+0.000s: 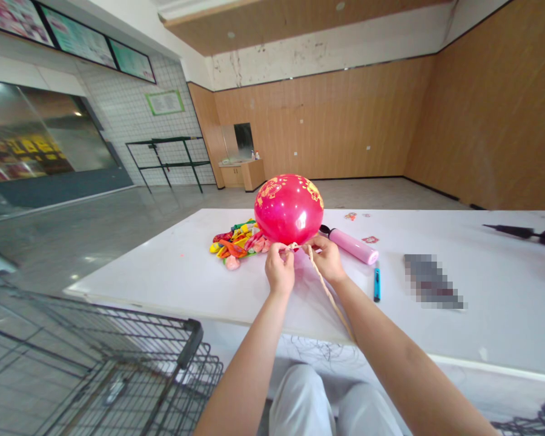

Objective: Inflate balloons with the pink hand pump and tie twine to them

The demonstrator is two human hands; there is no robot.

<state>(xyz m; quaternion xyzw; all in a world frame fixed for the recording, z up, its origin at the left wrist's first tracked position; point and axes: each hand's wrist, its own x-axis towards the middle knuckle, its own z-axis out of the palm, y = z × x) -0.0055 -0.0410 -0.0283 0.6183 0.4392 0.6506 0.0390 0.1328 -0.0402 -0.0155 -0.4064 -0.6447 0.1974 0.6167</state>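
An inflated red balloon [288, 207] with gold print rests on the white table [172, 278] just beyond my hands. My left hand [279, 268] is closed in a pinch at the balloon's neck. My right hand [327, 257] is also closed, pinching a pale string [323, 283] that runs from the neck down toward me and over the table edge. Both hands sit close together under the balloon.
A heap of uninflated coloured balloons [236, 241] lies left of the red one. A pink hand pump [352, 245], a blue lighter [376, 284] and a blurred flat object [431, 282] lie to the right; a red-black pump [533, 234] is far right. A wire cart [118, 357] stands at lower left.
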